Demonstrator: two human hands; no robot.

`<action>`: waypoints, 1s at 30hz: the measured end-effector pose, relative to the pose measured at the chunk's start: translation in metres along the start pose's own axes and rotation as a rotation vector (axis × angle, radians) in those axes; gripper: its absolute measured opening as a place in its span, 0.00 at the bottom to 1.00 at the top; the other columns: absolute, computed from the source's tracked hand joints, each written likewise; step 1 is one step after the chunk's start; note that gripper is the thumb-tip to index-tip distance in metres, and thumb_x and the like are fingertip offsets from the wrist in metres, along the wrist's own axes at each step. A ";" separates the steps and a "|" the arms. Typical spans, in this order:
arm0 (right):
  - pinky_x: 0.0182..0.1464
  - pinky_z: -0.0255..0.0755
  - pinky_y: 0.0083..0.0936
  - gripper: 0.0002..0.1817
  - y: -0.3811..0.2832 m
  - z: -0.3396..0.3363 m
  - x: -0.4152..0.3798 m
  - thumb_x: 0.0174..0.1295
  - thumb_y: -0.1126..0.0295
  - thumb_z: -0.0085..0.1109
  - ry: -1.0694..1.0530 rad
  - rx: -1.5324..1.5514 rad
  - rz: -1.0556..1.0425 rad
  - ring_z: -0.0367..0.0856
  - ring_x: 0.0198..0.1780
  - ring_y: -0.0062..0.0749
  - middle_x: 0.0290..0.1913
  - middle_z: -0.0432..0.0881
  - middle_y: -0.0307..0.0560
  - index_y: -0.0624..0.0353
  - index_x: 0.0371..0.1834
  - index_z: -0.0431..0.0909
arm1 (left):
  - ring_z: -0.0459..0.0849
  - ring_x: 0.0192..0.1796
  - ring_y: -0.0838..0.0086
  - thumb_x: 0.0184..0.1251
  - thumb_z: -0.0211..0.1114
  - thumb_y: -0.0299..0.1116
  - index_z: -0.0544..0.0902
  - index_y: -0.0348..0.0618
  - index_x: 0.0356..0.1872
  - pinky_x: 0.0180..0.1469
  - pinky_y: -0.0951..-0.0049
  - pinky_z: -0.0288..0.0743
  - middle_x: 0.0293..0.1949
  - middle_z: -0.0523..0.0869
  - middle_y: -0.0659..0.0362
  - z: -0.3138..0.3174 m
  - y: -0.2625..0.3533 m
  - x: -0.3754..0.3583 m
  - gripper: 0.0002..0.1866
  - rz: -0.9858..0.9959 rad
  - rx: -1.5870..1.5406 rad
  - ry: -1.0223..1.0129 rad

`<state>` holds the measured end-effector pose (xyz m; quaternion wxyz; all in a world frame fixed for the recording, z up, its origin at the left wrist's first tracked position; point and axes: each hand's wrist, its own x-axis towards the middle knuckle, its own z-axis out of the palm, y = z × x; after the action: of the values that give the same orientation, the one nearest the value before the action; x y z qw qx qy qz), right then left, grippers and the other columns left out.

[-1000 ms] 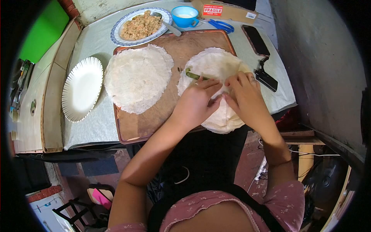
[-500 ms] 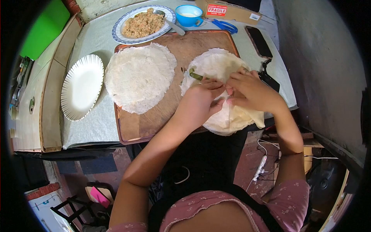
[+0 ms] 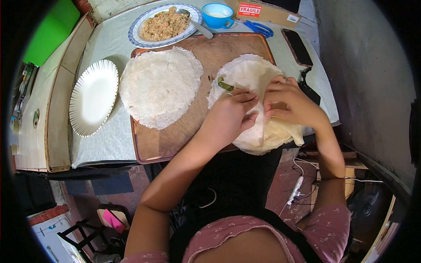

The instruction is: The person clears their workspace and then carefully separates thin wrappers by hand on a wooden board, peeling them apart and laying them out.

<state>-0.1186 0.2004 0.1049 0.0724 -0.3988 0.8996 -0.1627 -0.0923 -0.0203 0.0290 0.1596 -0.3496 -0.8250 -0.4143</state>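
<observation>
A stack of thin, pale spring roll wrappers lies on the right half of the brown board, overhanging its front edge. My left hand rests on it with bent fingers and thumb, closed at the top sheet near the middle. My right hand is pinched on the same sheet's loosened right part, which bunches up and folds under the palm; the fingertips are partly hidden. Beside my left fingertips lies a curved green piece, chili-like in shape. Another round wrapper stack lies flat on the board's left half.
Around the wooden board are a white paper plate, a plate of minced filling with a spoon, a blue cup, blue-handled scissors, a FRAGILE-labelled box and a phone. A grey wall rises at right.
My right hand has moved slightly right, away from my left, widening the gap between them. The sheet's right part is drawn along with it. My left hand stays almost in place.
</observation>
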 end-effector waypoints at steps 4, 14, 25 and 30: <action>0.60 0.57 0.38 0.13 0.000 0.006 -0.003 0.49 0.60 0.74 0.089 0.049 0.008 0.75 0.57 0.34 0.41 0.83 0.33 0.50 0.36 0.86 | 0.83 0.59 0.57 0.57 0.72 0.31 0.87 0.35 0.48 0.62 0.64 0.77 0.51 0.88 0.49 0.000 0.000 0.001 0.17 -0.010 -0.007 0.002; 0.65 0.61 0.40 0.14 0.020 0.028 -0.026 0.53 0.64 0.72 0.359 0.072 -0.053 0.78 0.59 0.39 0.47 0.85 0.41 0.54 0.42 0.87 | 0.83 0.60 0.54 0.58 0.71 0.31 0.87 0.35 0.47 0.63 0.61 0.76 0.52 0.87 0.49 -0.005 0.004 0.002 0.16 0.009 -0.020 -0.049; 0.54 0.73 0.30 0.23 0.028 0.011 -0.059 0.68 0.63 0.61 0.514 0.163 0.710 0.79 0.57 0.35 0.54 0.81 0.53 0.60 0.63 0.75 | 0.71 0.72 0.53 0.68 0.62 0.29 0.79 0.34 0.60 0.76 0.52 0.58 0.66 0.77 0.48 0.005 0.024 -0.011 0.20 0.039 0.088 -0.242; 0.58 0.71 0.33 0.21 0.005 0.008 -0.045 0.63 0.66 0.64 0.473 0.018 0.245 0.79 0.56 0.44 0.54 0.81 0.53 0.60 0.58 0.78 | 0.68 0.73 0.54 0.71 0.59 0.30 0.76 0.34 0.63 0.76 0.52 0.57 0.68 0.74 0.48 -0.001 0.024 -0.013 0.21 0.054 0.105 -0.276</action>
<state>-0.0898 0.2356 0.0959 -0.1172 -0.2373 0.9315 -0.2497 -0.0661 -0.0170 0.0367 0.0739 -0.4162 -0.8501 -0.3142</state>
